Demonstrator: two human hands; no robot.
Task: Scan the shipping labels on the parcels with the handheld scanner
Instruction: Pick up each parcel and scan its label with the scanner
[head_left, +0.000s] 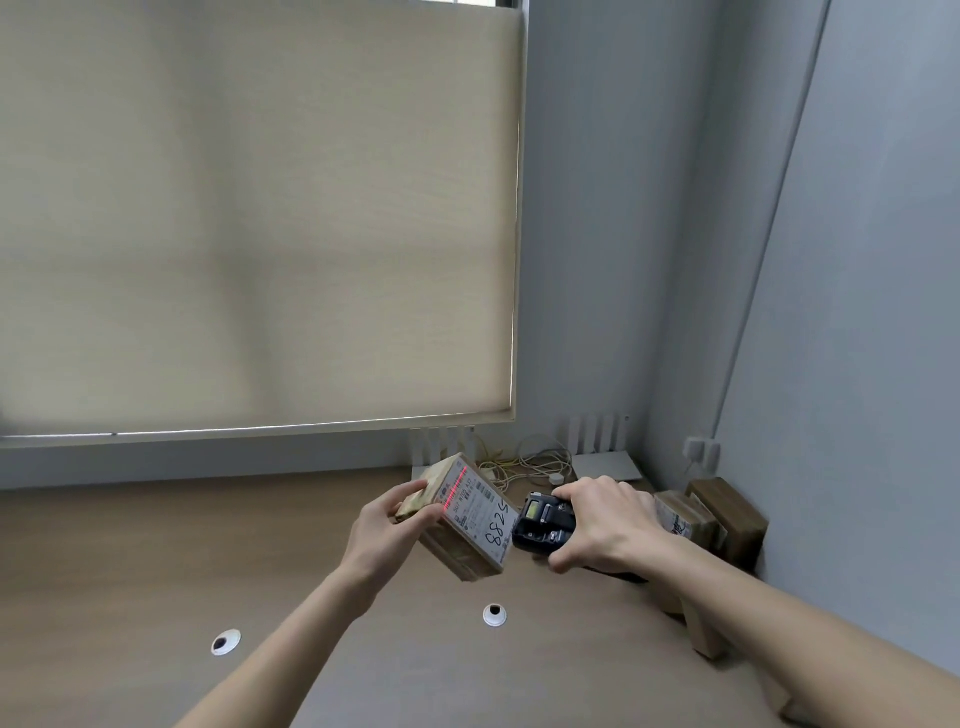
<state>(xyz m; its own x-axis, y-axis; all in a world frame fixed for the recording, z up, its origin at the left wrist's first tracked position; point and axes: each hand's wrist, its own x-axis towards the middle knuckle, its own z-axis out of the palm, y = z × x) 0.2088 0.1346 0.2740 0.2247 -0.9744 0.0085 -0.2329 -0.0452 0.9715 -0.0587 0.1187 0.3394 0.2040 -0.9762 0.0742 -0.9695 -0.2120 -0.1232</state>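
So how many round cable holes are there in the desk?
2. One cable hole lies in the desk below the held parcel; the other cable hole is further left, beside the left forearm. Arms may hide more.

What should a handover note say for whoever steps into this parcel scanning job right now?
Left hand grips a parcel, lifted off the desk and tilted, its label facing the scanner.
Right hand holds the scanner, aimed at the label.
A red scan line lies across the label's far end: a scan is under way.
More parcels stand by the right wall; whether they are scanned cannot be told.
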